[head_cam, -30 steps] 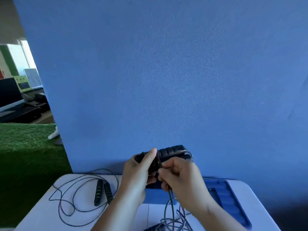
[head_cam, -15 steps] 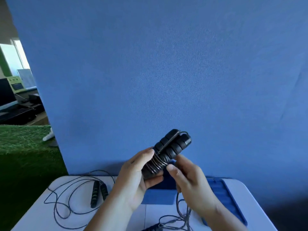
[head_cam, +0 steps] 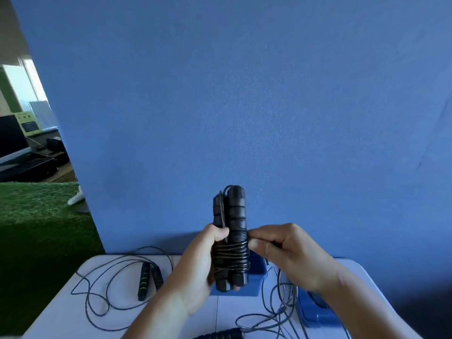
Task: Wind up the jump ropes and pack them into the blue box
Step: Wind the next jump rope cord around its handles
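Note:
My left hand [head_cam: 199, 267] grips two black jump-rope handles [head_cam: 231, 216] held upright side by side above the table. Several turns of thin black cord [head_cam: 231, 252] wrap their lower half. My right hand [head_cam: 281, 253] pinches the cord just right of the handles. The loose rest of that cord [head_cam: 276, 311] lies tangled on the table below my right hand. The blue box [head_cam: 254, 286] stands behind the handles, mostly hidden. A second rope with green-striped black handles [head_cam: 146, 281] and looped cord [head_cam: 97, 287] lies at the left of the table.
A blue lid or tray [head_cam: 315, 311] lies at the right under my right wrist. Another black handle [head_cam: 220, 335] pokes in at the bottom edge. The white table [head_cam: 61, 321] backs onto a blue wall [head_cam: 244, 106]. Green turf [head_cam: 36, 216] lies to the left.
The handles swung from lying sideways to standing upright. More cord now sits around their lower half, and my right hand moved from in front of them to their right side.

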Available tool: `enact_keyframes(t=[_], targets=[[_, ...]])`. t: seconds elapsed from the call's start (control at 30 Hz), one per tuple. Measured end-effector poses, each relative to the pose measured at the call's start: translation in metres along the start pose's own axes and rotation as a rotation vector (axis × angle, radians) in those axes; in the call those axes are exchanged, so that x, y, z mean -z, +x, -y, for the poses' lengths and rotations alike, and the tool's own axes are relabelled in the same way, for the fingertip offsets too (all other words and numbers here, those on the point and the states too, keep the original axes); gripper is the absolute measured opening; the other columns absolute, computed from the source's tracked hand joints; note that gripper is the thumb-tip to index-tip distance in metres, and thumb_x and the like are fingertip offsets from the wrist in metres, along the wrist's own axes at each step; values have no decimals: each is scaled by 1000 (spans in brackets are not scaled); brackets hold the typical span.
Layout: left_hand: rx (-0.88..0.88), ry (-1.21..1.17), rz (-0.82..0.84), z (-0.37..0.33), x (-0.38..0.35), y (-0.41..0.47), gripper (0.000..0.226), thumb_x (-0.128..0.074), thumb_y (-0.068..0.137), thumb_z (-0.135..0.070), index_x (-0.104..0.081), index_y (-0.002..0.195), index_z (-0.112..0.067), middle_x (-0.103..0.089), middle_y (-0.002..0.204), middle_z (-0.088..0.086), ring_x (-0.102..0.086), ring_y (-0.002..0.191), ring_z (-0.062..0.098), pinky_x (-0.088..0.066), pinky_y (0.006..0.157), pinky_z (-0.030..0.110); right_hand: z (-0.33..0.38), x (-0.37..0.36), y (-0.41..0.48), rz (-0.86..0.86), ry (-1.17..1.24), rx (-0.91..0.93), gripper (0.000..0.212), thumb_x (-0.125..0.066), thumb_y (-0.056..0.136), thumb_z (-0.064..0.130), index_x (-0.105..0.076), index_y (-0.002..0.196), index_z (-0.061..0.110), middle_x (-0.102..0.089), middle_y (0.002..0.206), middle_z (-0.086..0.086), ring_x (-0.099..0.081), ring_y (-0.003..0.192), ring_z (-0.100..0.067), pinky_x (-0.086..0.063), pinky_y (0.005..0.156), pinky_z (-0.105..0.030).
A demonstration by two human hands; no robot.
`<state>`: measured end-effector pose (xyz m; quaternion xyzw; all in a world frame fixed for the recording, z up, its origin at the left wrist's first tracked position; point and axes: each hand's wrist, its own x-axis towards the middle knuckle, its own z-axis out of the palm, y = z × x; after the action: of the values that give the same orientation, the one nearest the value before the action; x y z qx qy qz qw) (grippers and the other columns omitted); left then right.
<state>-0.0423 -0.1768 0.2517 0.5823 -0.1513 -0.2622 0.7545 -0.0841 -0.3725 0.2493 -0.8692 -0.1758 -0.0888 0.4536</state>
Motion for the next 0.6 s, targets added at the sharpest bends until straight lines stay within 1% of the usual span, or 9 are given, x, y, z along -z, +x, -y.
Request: enact_keyframes(t=[0.07,0.1,0.2,0.27,0.37,0.43,0.5,0.57,0.6], targets=[[-28,48,-22,2,-4,0,41,-71,85,-48,-66,102,-10,-63,74,9,-60,58,27,-45,49,33,-1,-2,-2,-18,26,11,27,-55,102,43,-75,107,25,-68,89,-11,-52,79,-12,-50,77,-45],[-54,92,-36,3,-6,1,43,-75,82,-50,-66,102,-13,-64,73,6,-61,57,25,-45,46,31,-3,-3,-3,-24,36,14,26,-56,101,41,-75,107,24,-67,87,-9,-52,79,-11,-50,77,-44],[-113,163,-79,7,-9,0,32,-80,70,-45,-70,94,-25,-66,75,1,-63,61,16,-46,46,27,-6,-6,-5,-51,76,17,19,-60,100,37,-75,101,26,-64,80,-8,-49,73,-12,-45,67,-40],[-140,134,-53,8,-7,0,34,-83,63,-43,-71,90,-27,-66,76,-1,-62,63,13,-43,46,25,-9,-10,-7,-120,133,-7,19,-64,97,40,-72,91,25,-56,68,-2,-42,63,-11,-36,57,-34],[-163,134,72,5,-4,-3,39,-83,68,-32,-70,104,-24,-65,83,6,-58,68,19,-43,53,30,-18,-11,-12,-215,158,-41,44,-67,87,58,-59,76,16,-42,59,2,-34,54,-12,-30,50,-27],[-151,173,139,-1,-1,-6,39,-77,76,-20,-67,113,-29,-64,86,7,-60,71,21,-47,56,33,-25,-10,-15,-206,150,-72,57,-65,82,66,-53,71,11,-42,57,1,-39,51,-14,-34,49,-27],[-148,216,229,-9,2,-8,55,-74,80,-13,-61,126,-41,-67,92,6,-65,79,26,-51,59,35,-30,-10,-17,-129,101,-91,68,-61,82,74,-54,70,7,-48,57,2,-48,53,-13,-41,53,-29],[-157,274,257,-17,5,-8,78,-77,80,-11,-47,141,-48,-71,96,6,-66,76,32,-49,54,32,-33,-10,-16,-63,43,-68,74,-55,83,79,-59,72,6,-53,59,3,-48,56,-7,-40,55,-28],[-157,299,219,-20,6,-6,86,-81,77,-12,-42,145,-47,-73,95,8,-66,72,33,-46,50,29,-34,-11,-15,-35,33,-62,73,-53,85,78,-61,73,6,-56,61,3,-48,58,-5,-40,56,-26]])
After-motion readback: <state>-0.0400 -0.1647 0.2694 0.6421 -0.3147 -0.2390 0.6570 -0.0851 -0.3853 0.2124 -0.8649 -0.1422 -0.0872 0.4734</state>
